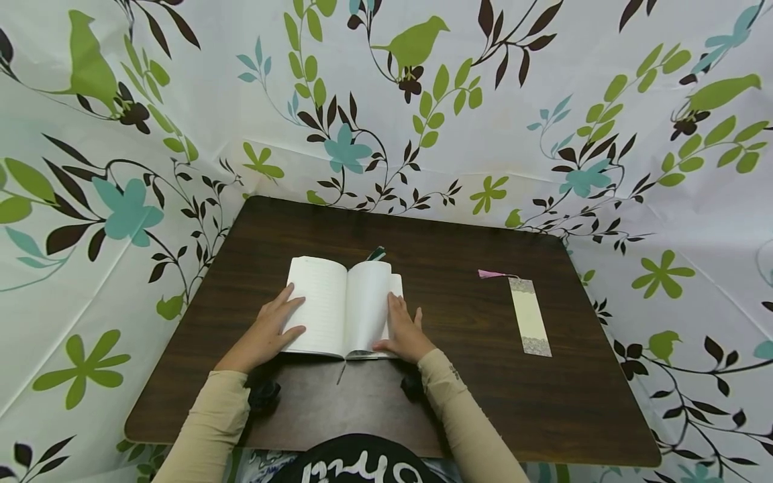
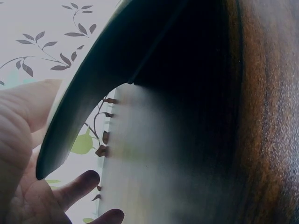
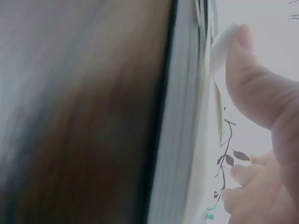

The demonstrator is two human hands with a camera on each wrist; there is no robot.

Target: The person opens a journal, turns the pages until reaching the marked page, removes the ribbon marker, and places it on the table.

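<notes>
Starting at 9 o'clock in head view (12 = far edge): see white cloth printed w/ green birds, leaves & blue flowers, running past 12 round to 3, behind dark brown table. At approx. 7, see beige sleeve leading up to left hand. Placed at 9 on open notebook, w/ fingers spread apart & extended, w/ thumb on lined page. In left wrist view, note dark cover underside, w/ two fingertips showing apart at approx. 6.

Find notebook near table's middle, shifted slightly toward 9 — lying open, w/ leaf bowing up on 3 o'clock half. Hanging from its 6 o'clock edge: thin ribbon. Poking out at 1: small dark green piece, too small to identify. At table's 6: dark headwear w/ white lettering.

At notebook's 3–4, see right hand touching leaf, thumb tip against curled edge in right wrist view, w/ other fingers bent & apart from thumb — can't tell if pinching. Below, toward 5: second sleeve. At table's 3, well apart from hands: pale bookmark w/ patterned ends, pink tassel at its 10–11.
</notes>
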